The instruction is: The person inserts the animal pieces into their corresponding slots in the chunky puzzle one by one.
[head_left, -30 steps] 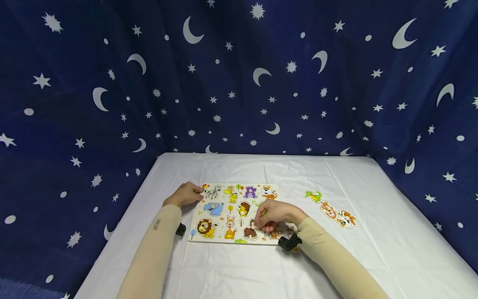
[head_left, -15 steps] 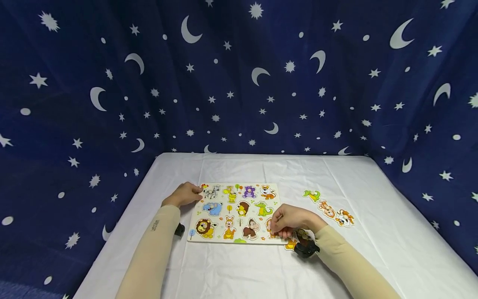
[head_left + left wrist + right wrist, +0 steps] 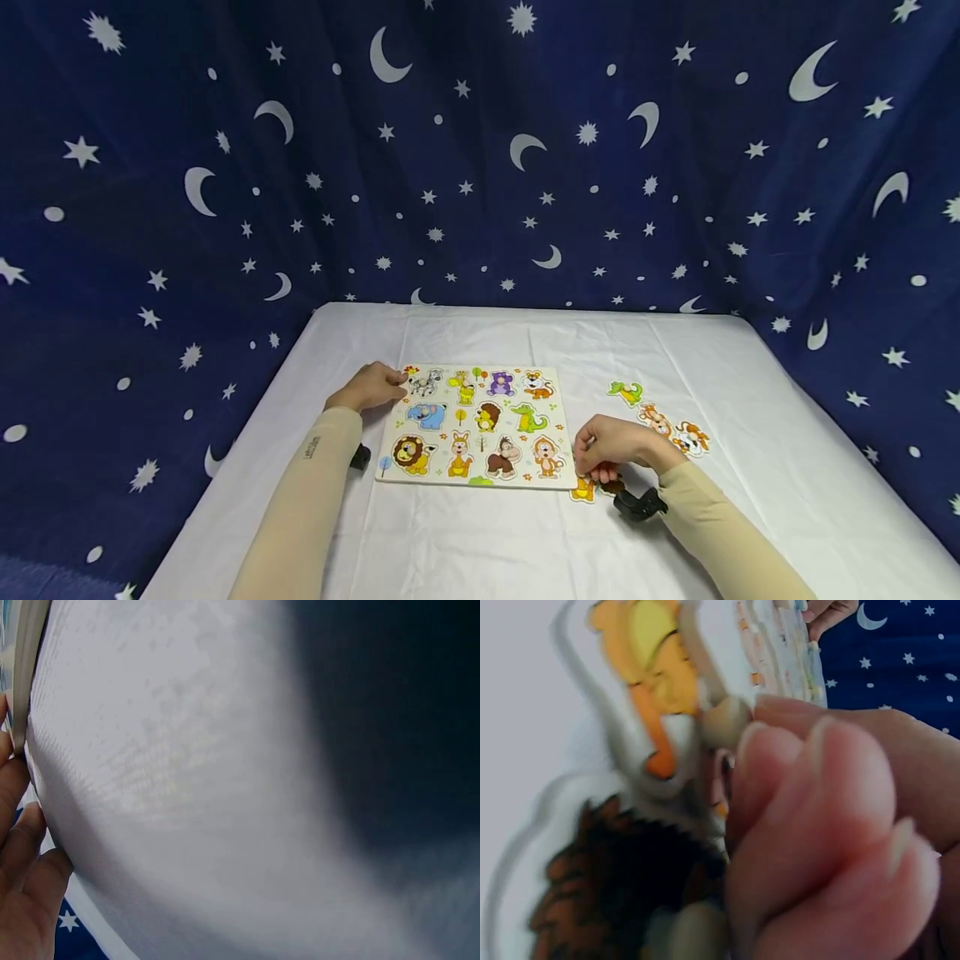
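Observation:
A wooden animal puzzle board [image 3: 474, 421] lies flat on the table in the head view. My left hand [image 3: 371, 386] touches its upper left edge with the fingertips. In the left wrist view, the fingers [image 3: 19, 832] rest by the board's side [image 3: 26, 667]. Just off the board's lower right corner is my right hand [image 3: 615, 446], with curled fingers. A kangaroo puzzle piece [image 3: 656, 667] has its wooden knob right at those fingertips in the right wrist view; whether they pinch it is unclear. Beside it lies a hedgehog piece [image 3: 630, 870], partly under the hand.
Right of the board lie a crocodile piece [image 3: 626, 392], a monkey piece [image 3: 656, 420] and a tiger piece [image 3: 691, 439]. A white cloth covers the table [image 3: 465, 542]. Behind it hangs a dark blue curtain [image 3: 480, 150] with moons and stars.
My right hand has moved right, off the gorilla and monkey pictures, to the loose pieces beside the board. The left hand has stayed at the board's edge.

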Motion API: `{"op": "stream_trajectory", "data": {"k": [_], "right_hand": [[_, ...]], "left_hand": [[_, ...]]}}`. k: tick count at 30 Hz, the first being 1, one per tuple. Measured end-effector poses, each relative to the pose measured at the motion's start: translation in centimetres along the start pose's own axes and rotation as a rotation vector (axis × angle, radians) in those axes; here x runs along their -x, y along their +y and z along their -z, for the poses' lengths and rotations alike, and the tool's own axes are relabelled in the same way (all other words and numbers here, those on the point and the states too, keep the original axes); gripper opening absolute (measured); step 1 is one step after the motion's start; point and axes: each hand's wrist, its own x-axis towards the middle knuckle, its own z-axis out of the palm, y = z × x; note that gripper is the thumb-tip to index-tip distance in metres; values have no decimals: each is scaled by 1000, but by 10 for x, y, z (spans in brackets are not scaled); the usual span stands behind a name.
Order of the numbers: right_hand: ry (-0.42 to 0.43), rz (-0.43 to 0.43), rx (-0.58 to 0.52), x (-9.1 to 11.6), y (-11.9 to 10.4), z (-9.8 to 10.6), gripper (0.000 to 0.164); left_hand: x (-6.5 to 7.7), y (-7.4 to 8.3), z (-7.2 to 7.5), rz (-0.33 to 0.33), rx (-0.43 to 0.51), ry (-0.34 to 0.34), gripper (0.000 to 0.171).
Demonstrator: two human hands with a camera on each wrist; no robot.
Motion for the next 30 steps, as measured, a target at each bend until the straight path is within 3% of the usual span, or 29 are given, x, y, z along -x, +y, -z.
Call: {"op": "stream_trajectory", "data": {"k": [14,30], "right_hand": [[-3,-12,-102,-1,6,-7,11],[38,-18,-132,1,10,-9,8]], "left_hand": [[0,3,3,-8,-16,-3,45],[0,0,0,-11,-4,13,44]]}}
